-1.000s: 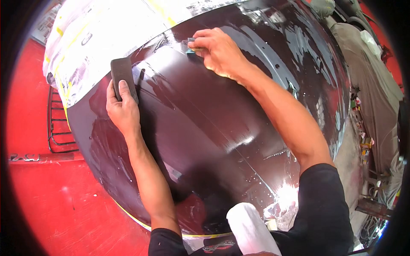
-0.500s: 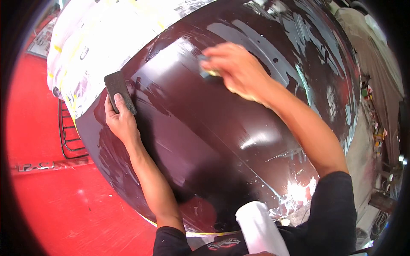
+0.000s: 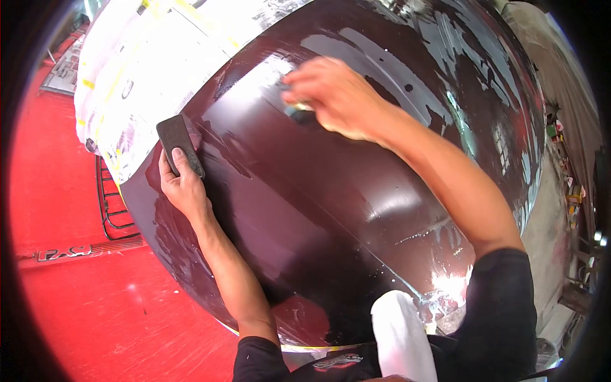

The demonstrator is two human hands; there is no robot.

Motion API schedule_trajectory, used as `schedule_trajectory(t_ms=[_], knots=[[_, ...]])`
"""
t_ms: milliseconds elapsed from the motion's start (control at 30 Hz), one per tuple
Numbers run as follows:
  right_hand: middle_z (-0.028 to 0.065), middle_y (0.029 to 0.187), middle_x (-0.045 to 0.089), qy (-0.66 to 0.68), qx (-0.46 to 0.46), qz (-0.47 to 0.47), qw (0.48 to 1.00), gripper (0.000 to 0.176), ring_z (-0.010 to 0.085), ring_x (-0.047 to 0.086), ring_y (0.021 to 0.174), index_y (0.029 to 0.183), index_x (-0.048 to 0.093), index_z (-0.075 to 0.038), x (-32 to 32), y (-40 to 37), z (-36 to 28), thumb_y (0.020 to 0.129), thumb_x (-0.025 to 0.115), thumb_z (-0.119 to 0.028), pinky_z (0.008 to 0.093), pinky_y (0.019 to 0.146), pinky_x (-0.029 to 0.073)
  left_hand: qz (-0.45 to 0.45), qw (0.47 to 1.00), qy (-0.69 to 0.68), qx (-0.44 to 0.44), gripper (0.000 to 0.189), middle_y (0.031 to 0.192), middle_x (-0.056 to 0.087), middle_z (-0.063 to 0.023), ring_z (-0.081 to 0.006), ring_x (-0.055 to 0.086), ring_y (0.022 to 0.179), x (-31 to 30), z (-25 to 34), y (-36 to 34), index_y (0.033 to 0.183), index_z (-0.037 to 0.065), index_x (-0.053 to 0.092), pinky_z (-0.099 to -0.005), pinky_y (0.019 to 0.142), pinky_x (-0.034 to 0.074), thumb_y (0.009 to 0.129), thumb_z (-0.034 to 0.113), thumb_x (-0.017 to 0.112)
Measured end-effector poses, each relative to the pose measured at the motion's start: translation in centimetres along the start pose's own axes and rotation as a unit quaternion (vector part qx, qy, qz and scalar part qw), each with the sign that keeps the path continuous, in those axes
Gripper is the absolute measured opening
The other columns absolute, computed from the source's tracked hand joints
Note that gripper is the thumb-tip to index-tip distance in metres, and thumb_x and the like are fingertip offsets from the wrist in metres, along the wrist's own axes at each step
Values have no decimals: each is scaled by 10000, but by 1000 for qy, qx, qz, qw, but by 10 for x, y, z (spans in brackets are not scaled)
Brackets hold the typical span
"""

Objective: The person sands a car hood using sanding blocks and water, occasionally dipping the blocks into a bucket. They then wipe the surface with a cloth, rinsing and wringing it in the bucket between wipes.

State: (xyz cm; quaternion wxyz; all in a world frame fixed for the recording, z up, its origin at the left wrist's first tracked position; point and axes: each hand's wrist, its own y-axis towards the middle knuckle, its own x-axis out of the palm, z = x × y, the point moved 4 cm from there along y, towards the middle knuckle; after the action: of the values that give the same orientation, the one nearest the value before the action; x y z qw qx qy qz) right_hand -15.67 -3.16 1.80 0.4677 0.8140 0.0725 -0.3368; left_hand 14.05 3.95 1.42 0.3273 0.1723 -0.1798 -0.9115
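Note:
A dark maroon car hood fills the middle, wet and streaked with water and pale residue. My left hand grips a dark grey rectangular sanding block, thumb on top, at the hood's left edge beside the masking. My right hand is over the upper middle of the hood, its fingers closed on a small dark pad with a yellowish edge. Motion smears this hand, and its fingers partly cover the pad.
White masking sheet with yellow tape covers the car behind the hood. A red panel with a black metal rack lies to the left. A white cloth hangs from my front. Draped fabric stands at right.
My right hand has moved a little left and up over the hood with the pad. The left hand keeps its hold on the sanding block, and the view has shifted slightly.

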Motion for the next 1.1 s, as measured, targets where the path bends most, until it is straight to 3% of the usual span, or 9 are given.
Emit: schedule_trajectory(t_ms=[67,233,333,367,467,600,800,867,1100], knots=[[66,1031,693,70,-21,-98,993,320,288,610,1045,927,736,-111,24,39,15,684,620,60,418,910,457,8,1000,14,14,374,1085,672,-55,-92,606,884,-1,2,-2,1284,-38,585,-242,782,497,1013,218,593],[84,1007,697,96,-79,-40,991,362,302,608,1053,957,710,-64,-24,-22,0,657,593,102,436,917,452,-6,1000,-14,-2,366,1075,672,-54,-85,603,887,3,1,-1,1289,-41,579,-238,784,495,1016,204,587],[91,1019,699,92,-90,-80,988,354,314,604,1073,966,702,-76,-14,-6,6,671,605,92,433,923,456,4,1000,-14,0,353,1036,676,-46,-81,601,844,3,2,-1,1262,-31,595,-235,741,491,1012,218,593],[89,1026,702,73,-34,-103,991,362,303,602,1089,981,701,-94,4,10,16,680,617,89,432,919,459,15,1000,-16,6,344,1000,680,-38,-79,600,802,1,1,-3,1233,-22,614,-233,700,487,1007,237,603],[85,1034,698,64,-49,-86,993,337,304,601,1069,974,702,-102,19,33,18,695,629,72,430,918,455,21,1000,-3,15,339,998,681,-38,-82,602,799,-1,1,-3,1229,-22,616,-235,697,489,1007,234,600],[53,1091,693,34,-15,-60,998,327,282,594,1068,1009,723,-108,-23,-23,1,729,621,27,438,874,474,0,1000,-11,-5,356,1073,672,-49,-87,610,870,-2,-4,0,1287,-33,585,-237,764,502,1010,190,592],[8,1136,673,-14,31,-131,991,397,260,581,1097,1043,746,-189,11,15,0,716,659,19,422,919,447,9,1000,-4,0,345,996,683,-46,-94,610,797,-4,-5,-3,1232,-21,615,-239,700,494,1001,236,608],[34,1123,668,-38,16,-47,998,303,251,593,1027,1009,740,-155,-21,-25,-11,772,665,19,396,882,453,14,1000,-14,16,346,989,681,-43,-92,605,789,0,-3,-1,1238,-19,614,-241,683,491,1003,235,606],[32,1059,626,-60,50,-34,996,248,259,553,1057,967,742,-182,14,18,-4,768,674,-51,391,863,437,17,1000,8,10,351,1004,680,-44,-93,605,800,-1,1,-2,1247,-19,610,-245,695,493,1004,234,602]])
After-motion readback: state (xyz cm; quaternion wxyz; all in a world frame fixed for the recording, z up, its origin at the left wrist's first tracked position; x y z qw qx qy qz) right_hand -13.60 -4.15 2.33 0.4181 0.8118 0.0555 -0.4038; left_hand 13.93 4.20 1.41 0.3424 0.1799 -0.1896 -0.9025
